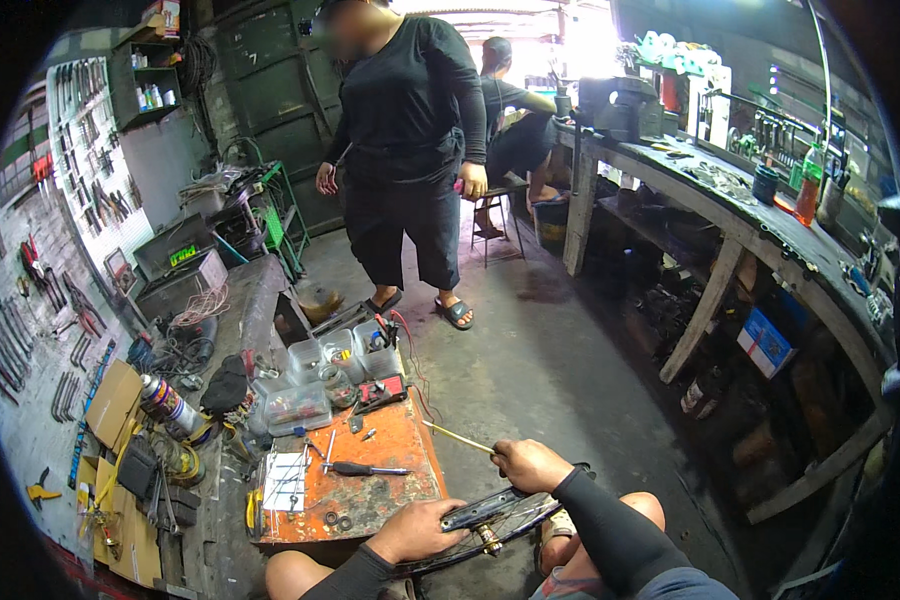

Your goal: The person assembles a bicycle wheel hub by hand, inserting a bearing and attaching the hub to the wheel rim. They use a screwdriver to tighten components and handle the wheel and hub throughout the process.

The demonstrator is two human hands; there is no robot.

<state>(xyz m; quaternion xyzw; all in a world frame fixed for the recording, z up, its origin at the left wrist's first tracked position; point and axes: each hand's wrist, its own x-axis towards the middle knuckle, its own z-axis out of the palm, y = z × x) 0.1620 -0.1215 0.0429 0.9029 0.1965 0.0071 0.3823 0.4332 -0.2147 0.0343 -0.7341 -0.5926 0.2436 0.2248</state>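
In front of my knees lies a spoked wheel (530,515) with a brass-coloured axle end (489,540) showing at its hub. Across it rests a long black metal part (482,508) with holes along it. My left hand (420,531) is closed around the near left end of that part. From my right hand (532,466), closed above the wheel's far side, a thin yellowish rod (458,436) points left toward the orange tabletop (410,510). A black-handled tool (368,469), small rings (338,521) and a white sheet (285,482) lie on that top.
Clear plastic bins (322,360) and a red-black device (381,392) stand at the tabletop's far end. A spray can (168,402) is at left. One person (405,110) stands ahead; another (510,110) sits behind. A long workbench (700,190) runs along the right.
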